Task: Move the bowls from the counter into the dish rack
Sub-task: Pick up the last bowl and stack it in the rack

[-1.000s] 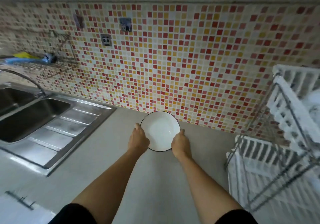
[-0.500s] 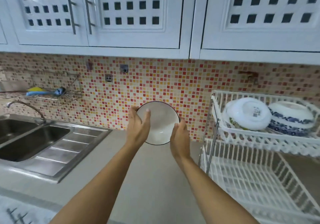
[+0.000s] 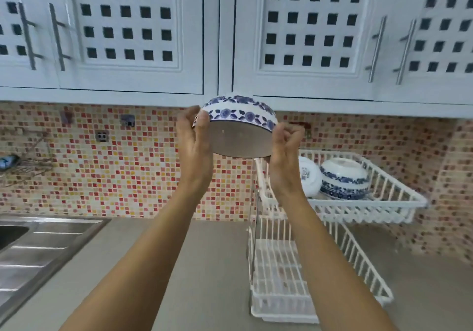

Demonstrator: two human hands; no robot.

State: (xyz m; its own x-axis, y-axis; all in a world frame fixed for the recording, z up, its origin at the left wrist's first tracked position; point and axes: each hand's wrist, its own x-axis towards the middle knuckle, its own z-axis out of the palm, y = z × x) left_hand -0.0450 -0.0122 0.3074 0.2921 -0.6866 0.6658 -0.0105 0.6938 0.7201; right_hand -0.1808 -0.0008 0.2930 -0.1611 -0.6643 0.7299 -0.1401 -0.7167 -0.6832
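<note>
— Where is the bowl (image 3: 239, 119) just now?

— Up in the air, above and to the left of the dish rack (image 3: 368, 204), in front of the lower edge of the wall cupboards (image 3: 217, 33). It is tipped with its mouth down and towards the camera, so the plain inside shows and the blue flower band runs along the top.

— And the grip?

— Both hands are clamped on it. The left hand (image 3: 195, 141) presses flat on the bowl's left rim, fingers pointing up. The right hand (image 3: 285, 149) has the right rim, fingers curled over the edge.

— What sits in the rack?

— Two bowls on its upper tier, both upside down. The near one, a white bowl (image 3: 308, 177), is half hidden behind the right wrist; beside it, further right, a blue-patterned bowl (image 3: 344, 178). The lower tier holds nothing I can make out (it is blurred).

— Any writing?

— A small dark mark on the white bowl's base, too blurred to read.

— And the rest?

— The rack stands on the grey bench (image 3: 204, 266); well to its left, the steel sink (image 3: 33, 248).
</note>
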